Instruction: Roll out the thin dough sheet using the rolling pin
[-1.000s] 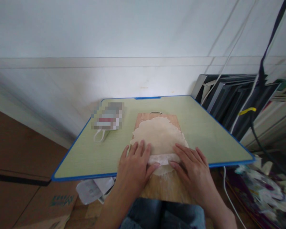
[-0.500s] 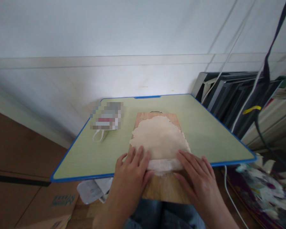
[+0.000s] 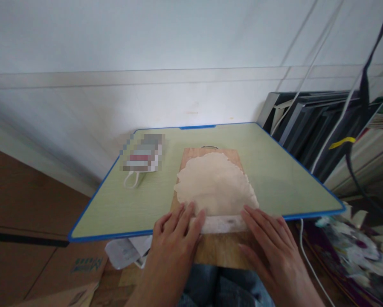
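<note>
A wide, uneven sheet of pale dough (image 3: 217, 183) lies over a wooden cutting board (image 3: 221, 249). Across its near edge runs a whitish, flour-dusted roller, apparently a rolling pin (image 3: 223, 224); its ends are hidden under my hands. My left hand (image 3: 175, 238) rests on the left end with fingers stretched forward, the tips by the dough's edge. On the right end lies my right hand (image 3: 270, 238), fingers extended flat and thumb apart toward the board. Neither hand is wrapped round the roller.
The board sits on a light green table (image 3: 284, 179) with a blue rim. A blurred-out packet (image 3: 143, 155) with a white loop lies at the left. Dark flat panels (image 3: 309, 132) lean beside the table at the right, near hanging cables. A cardboard box (image 3: 66, 273) stands lower left.
The rolling pin and both hands have shifted slightly; the right hand sits a little farther right. More bare board shows on the near side. The view has tilted slightly.
</note>
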The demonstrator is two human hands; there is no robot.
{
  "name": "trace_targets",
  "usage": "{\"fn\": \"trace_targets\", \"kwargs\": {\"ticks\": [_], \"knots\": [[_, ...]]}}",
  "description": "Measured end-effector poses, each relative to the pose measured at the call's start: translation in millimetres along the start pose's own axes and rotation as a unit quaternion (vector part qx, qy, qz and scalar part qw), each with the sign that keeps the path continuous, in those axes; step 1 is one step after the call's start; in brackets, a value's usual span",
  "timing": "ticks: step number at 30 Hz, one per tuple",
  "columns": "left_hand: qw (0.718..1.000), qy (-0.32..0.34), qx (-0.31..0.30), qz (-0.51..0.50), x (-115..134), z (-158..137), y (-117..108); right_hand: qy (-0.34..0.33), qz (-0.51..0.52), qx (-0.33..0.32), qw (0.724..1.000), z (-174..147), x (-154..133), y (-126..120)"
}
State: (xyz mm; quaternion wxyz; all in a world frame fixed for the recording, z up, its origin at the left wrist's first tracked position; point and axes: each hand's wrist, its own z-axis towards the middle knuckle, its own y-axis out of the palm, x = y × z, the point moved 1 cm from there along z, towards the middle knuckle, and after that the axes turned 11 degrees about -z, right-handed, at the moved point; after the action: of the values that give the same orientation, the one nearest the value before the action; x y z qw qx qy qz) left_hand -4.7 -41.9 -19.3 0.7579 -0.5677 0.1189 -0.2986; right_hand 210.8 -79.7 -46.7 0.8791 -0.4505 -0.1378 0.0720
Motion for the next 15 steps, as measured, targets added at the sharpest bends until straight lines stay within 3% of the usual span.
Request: {"fn": "trace_targets", "kwargs": {"ticks": [3, 9, 15], "knots": [[1.0, -0.016, -0.006, 0.0, -0.7, 5.3, -1.4, 0.002, -0.009, -0.005, 1.0, 1.1, 0.2, 1.3], [0.996, -0.051, -0.077, -0.016, 2.4, 40.9, -4.9, 0.059, -0.007, -0.014, 0.998, 30.1, 1.5, 14.8], [0.999, -0.032, -0.031, -0.024, 5.0, 37.1, 0.4, 0.064, 0.002, -0.013, 0.998, 30.4, 1.0, 12.6]]}}
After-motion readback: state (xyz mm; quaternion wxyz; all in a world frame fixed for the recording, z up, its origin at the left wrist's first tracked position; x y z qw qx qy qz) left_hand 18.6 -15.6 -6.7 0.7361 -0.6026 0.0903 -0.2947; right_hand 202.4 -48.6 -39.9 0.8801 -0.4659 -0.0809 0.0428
